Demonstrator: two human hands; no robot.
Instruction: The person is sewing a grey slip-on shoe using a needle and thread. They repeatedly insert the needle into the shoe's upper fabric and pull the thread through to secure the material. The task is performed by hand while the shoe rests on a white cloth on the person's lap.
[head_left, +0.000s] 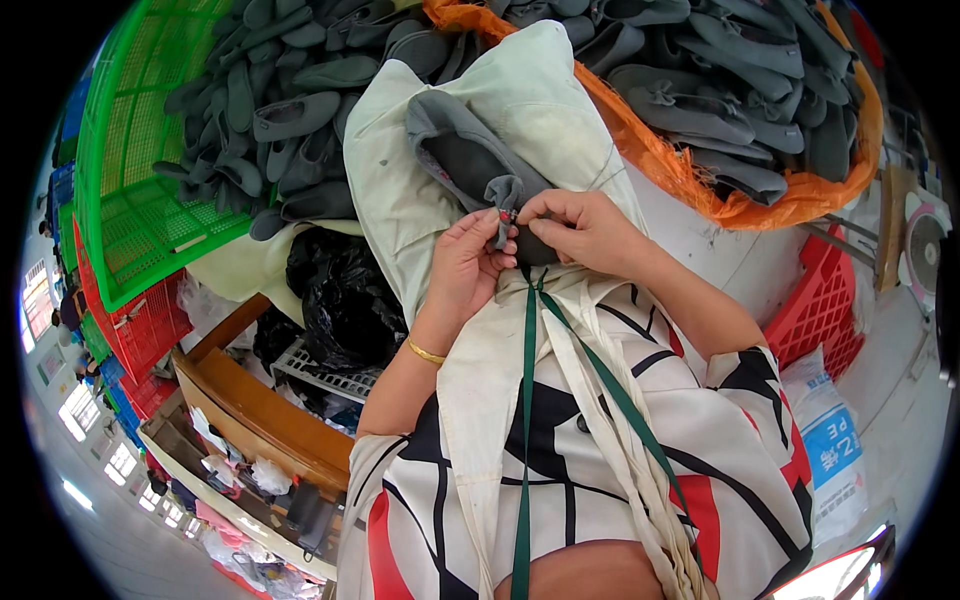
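A grey slip-on shoe [462, 150] rests on a pale cloth-covered cushion [540, 90] in front of me, its heel end away from me. A knotted grey fabric bow [503, 195] stands at the shoe's toe end, with a small red spot beside it. My left hand [468, 262] is closed, pinching the bow between thumb and fingers. Right beside it my right hand [588, 232] is closed in a pinch over the toe; what its fingertips hold, if anything, is too small to make out. A thin dark thread-like line shows above the right hand.
A green plastic crate [135, 160] at the left holds many grey shoes, and an orange sack [650, 150] at the right holds more. Black plastic bags [345, 285] and a wooden drawer [260, 410] lie left of me. A red crate [820, 310] and a fan [922, 245] stand right.
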